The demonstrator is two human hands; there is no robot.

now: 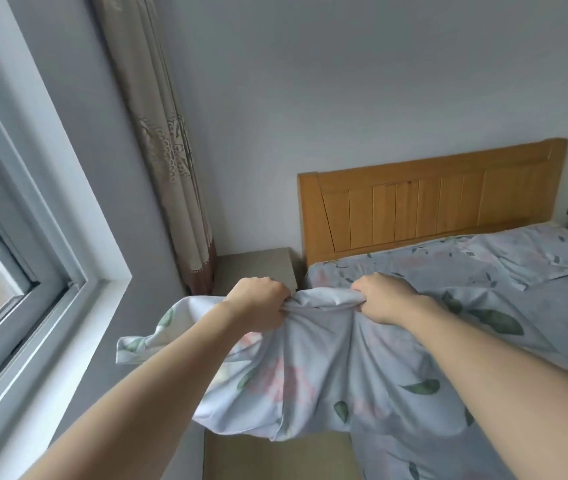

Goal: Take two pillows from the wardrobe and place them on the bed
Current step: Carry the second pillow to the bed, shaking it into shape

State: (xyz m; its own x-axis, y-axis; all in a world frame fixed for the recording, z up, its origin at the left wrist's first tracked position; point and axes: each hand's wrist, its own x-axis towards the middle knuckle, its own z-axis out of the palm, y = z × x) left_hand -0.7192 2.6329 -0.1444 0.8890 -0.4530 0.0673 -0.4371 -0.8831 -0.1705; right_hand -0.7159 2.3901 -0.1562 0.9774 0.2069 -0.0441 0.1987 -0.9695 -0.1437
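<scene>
— What have you got hold of?

— A pillow (pixel 310 368), floral case. My left hand (pixel 258 303) and right hand (pixel 384 297) both have fingers curled tight into its bunched top edge, close together, fabric gathered between them.

— Where is it relative to the bed?

— It hangs from my fists over the bed (pixel 448 271)'s near left edge. Its right part overlaps the mattress; its left corner sticks out past the edge, over the floor gap.

— Any room ahead?

— Open sheet between my hands and the headboard (pixel 431 199). A second pillow (pixel 524 254) already lies flat at the far right, near the headboard.

— And on the left?

— Tight. A nightstand (pixel 258 268) sits just beyond my left hand, beside the headboard. A curtain (pixel 171 150) hangs in the corner behind it, and the window (pixel 16 254) wall runs along my left arm.
</scene>
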